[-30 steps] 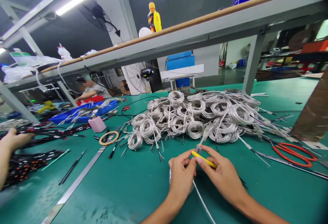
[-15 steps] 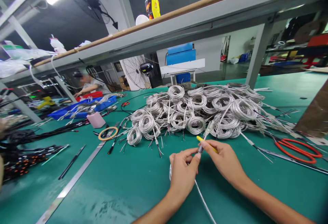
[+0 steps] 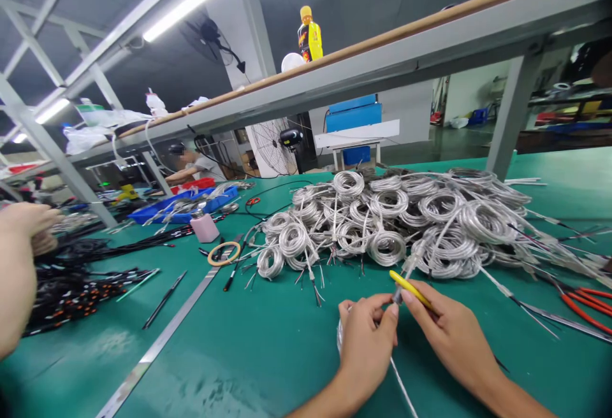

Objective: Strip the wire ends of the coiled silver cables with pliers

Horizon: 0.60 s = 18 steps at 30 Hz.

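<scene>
My left hand (image 3: 368, 340) is closed around a white cable (image 3: 402, 385), whose tail runs down toward the front edge of the view. A small grey piece (image 3: 397, 295) sits between the fingertips of both hands. The yellow-handled tool (image 3: 412, 290) lies in my right hand (image 3: 447, 329), held by thumb and fingers; its far end is hard to make out. Just beyond my hands is a large pile of coiled white cables (image 3: 388, 247) with bare wire ends.
Orange-handled scissors (image 3: 586, 306) lie at the right. A steel ruler (image 3: 160, 343), a tan ring (image 3: 224, 253), a pink bottle (image 3: 204, 227) and black cables (image 3: 90, 290) lie to the left. Another person's arm (image 3: 16, 271) reaches in at the far left.
The view has shifted, so the scene sits lower and further right. Another person's hand and forearm now show more fully at the left. Both my hands keep their hold.
</scene>
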Motion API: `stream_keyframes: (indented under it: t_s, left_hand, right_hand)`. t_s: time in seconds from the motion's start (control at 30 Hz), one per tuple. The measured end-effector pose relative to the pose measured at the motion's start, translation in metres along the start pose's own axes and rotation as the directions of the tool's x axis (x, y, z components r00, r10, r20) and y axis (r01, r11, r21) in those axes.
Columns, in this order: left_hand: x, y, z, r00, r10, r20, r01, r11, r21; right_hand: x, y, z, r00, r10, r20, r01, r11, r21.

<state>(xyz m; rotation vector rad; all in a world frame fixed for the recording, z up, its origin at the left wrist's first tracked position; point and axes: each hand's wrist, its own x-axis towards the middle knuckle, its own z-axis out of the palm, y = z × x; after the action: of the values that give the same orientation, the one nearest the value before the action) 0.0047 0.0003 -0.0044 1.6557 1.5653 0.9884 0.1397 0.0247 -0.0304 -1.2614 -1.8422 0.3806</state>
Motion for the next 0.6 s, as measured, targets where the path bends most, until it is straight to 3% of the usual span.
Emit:
stream_keyframes:
  t_s: [0.2,0.6]
  left_hand:
    - [-0.002,0.002,-0.002,0.999,0.002,0.040,-0.009,0.987,0.159]
    - [-0.007,0.000,0.004,0.999,0.022,0.028,-0.029,0.963,0.267]
  right_hand:
    - [-0.001,0.007,0.002,0.999,-0.050,-0.006,0.050,0.998,-0.041]
    - [-0.002,0.021,0.005,0.990,-0.140,0.010,0.140,0.985,-0.103]
